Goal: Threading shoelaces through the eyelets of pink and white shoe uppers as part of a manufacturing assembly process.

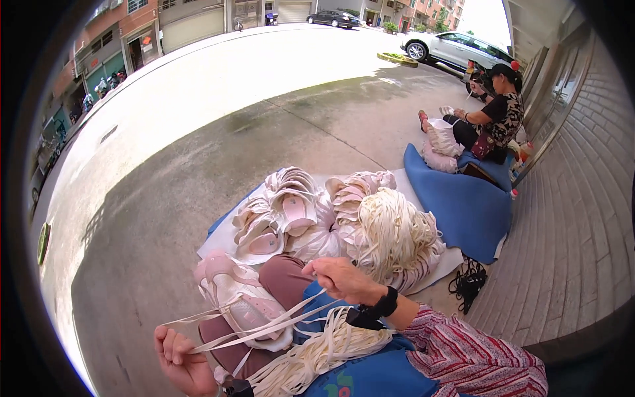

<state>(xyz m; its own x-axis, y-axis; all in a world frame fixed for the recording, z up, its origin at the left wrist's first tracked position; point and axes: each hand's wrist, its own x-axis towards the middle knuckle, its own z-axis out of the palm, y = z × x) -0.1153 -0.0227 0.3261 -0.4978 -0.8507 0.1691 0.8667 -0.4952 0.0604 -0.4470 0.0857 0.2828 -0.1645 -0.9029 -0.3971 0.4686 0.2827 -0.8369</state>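
Observation:
A cream shoelace runs in long loose strands between my two hands, over my lap. My left hand, low at the left, is closed around one end of the strands. My right hand, raised near my knee, pinches the other end. Under the strands, a pink and white shoe upper rests across my legs. A bundle of cream shoelaces lies in my lap, on a blue apron. Whether the held lace passes through the upper's eyelets, I cannot tell.
Ahead, stacked pink shoe uppers and a heap of cream laces lie on a white sheet. Black laces lie by the tiled wall. Beyond a blue mat, another person sits handling similar uppers.

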